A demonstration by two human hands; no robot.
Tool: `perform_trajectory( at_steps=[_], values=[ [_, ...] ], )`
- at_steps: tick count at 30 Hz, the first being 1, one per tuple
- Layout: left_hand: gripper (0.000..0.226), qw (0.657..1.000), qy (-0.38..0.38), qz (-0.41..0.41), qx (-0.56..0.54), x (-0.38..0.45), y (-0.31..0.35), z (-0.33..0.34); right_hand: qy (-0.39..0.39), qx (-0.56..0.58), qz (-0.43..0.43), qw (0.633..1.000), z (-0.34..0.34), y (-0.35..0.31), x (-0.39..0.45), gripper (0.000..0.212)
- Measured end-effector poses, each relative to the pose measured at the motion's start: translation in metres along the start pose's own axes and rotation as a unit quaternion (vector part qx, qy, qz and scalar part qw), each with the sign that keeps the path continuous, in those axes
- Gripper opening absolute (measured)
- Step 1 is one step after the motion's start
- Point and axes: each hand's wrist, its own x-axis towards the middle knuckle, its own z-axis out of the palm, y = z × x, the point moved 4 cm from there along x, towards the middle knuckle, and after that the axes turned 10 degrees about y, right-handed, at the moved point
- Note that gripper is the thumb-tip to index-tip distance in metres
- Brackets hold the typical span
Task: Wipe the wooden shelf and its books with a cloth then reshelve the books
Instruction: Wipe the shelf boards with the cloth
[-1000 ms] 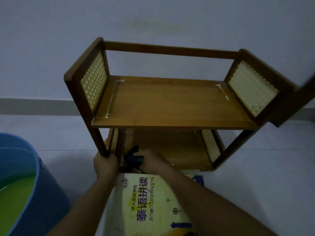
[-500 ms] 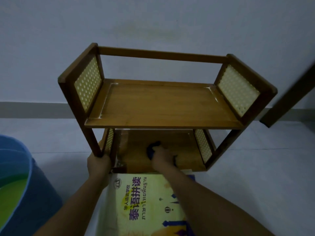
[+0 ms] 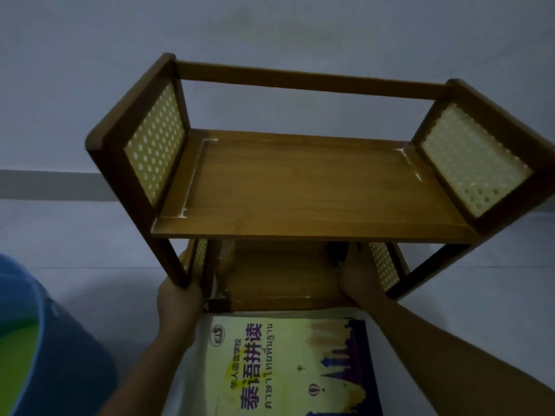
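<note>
Book (image 3: 288, 364): lies flat on the floor just in front of the shelf, cover up, off the shelf so the boards can be wiped. The cover carries large Chinese characters beside Thai script and a small oval logo too small to read.
Bucket (image 3: 60, 349): blue, at the near left, with greenish liquid inside; probably kept close for wetting the cloth.
Left hand (image 3: 179, 301): fingers wrapped around the shelf's front left leg, apparently to steady the frame.
Right hand (image 3: 357, 276): reaches into the right end of the lower tier, fingers closed over the cloth and pressing it to the board.
Cloth (image 3: 336, 253): dark, mostly hidden under the upper board's edge, at the far right of the lower tier.
Wooden shelf (image 3: 300, 187): two tiers with pale perforated side panels; the upper board is bare with whitish streaks along its edges.
Wall (image 3: 270, 40): plain, directly behind the shelf.
</note>
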Motion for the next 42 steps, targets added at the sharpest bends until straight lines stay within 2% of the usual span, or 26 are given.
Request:
perform_trajectory(
  at_steps=[2,3,4,5,6,8,9,10,11,12,14,17,19,22,25,27,30,32,34,38,40,42],
  values=[
    [0.019,1.0,-0.007,-0.002,-0.002,0.002,0.0,0.0,-0.015,-0.033,0.068,0.997,0.006,-0.027,0.005,0.053],
    [0.02,1.0,-0.005,-0.001,0.0,0.003,0.0,0.0,-0.049,-0.041,0.065,0.996,0.012,-0.045,0.007,0.047],
    [0.02,1.0,-0.001,0.003,0.007,0.006,-0.003,-0.002,-0.104,-0.05,0.021,0.993,0.024,-0.068,0.004,0.045],
    [0.02,1.0,0.0,0.003,0.011,0.005,-0.005,-0.002,-0.122,-0.064,-0.065,0.988,0.034,-0.09,0.001,0.046],
    [0.018,1.0,0.0,0.005,0.013,0.007,-0.005,-0.002,-0.139,-0.035,-0.112,0.983,0.044,-0.112,-0.004,0.049],
    [0.017,1.0,-0.003,0.004,0.018,0.008,-0.007,-0.002,-0.117,0.009,-0.19,0.975,0.064,-0.151,-0.011,0.047],
    [0.018,1.0,-0.002,0.002,0.023,0.008,-0.007,-0.001,-0.121,0.024,-0.229,0.965,0.069,-0.169,-0.018,0.037],
    [0.019,1.0,0.003,0.003,0.027,0.008,-0.008,0.0,-0.135,0.04,-0.241,0.96,0.073,-0.189,-0.025,0.026],
    [0.019,0.999,0.012,0.008,0.033,0.008,-0.009,0.0,-0.144,0.059,-0.244,0.957,0.072,-0.203,-0.035,0.025],
    [0.019,0.999,0.023,0.014,0.039,0.008,-0.01,0.001,-0.156,0.043,-0.254,0.954,0.072,-0.212,-0.044,0.028],
    [0.014,0.998,0.047,0.021,0.039,0.008,-0.012,0.001,-0.143,0.028,-0.281,0.949,0.073,-0.216,-0.064,0.015],
    [0.012,0.996,0.078,0.024,0.04,0.008,-0.014,0.002,-0.184,0.065,-0.369,0.909,0.068,-0.193,-0.104,0.043],
    [0.014,0.995,0.092,0.027,0.042,0.006,-0.014,0.003,-0.205,0.086,-0.402,0.888,0.066,-0.184,-0.116,0.046],
    [0.015,0.994,0.103,0.027,0.033,0.002,-0.012,0.004,-0.254,0.098,-0.383,0.883,0.062,-0.18,-0.1,0.032],
    [0.019,0.995,0.093,0.029,0.022,0.004,-0.012,0.003,-0.268,0.099,-0.361,0.888,0.052,-0.155,-0.076,0.036],
    [0.025,0.996,0.084,0.025,0.015,0.003,-0.011,0.004,-0.24,0.114,-0.339,0.902,0.029,-0.105,-0.053,0.037],
    [0.03,0.996,0.091,0.018,0.007,0.001,-0.007,0.005,-0.198,0.036,-0.265,0.943,-0.011,-0.019,-0.012,0.041],
    [0.031,0.996,0.091,0.009,0.004,-0.001,-0.006,0.006,-0.182,0.028,-0.236,0.954,-0.022,0.001,-0.007,0.043],
    [0.031,0.996,0.085,0.007,0.0,-0.001,-0.004,0.005,-0.186,0.031,-0.243,0.951,-0.008,-0.017,-0.018,0.043],
    [0.03,0.997,0.08,0.007,0.002,0.0,-0.005,0.004,-0.231,0.081,-0.323,0.914,0.038,-0.128,-0.079,0.041],
    [0.032,0.996,0.083,0.01,0.001,0.002,-0.005,0.003,-0.245,0.089,-0.327,0.908,0.049,-0.181,-0.104,0.029],
    [0.038,0.997,0.081,0.001,-0.006,0.005,-0.006,0.002,-0.253,0.091,-0.323,0.907,0.057,-0.203,-0.113,0.018]
  ],
)
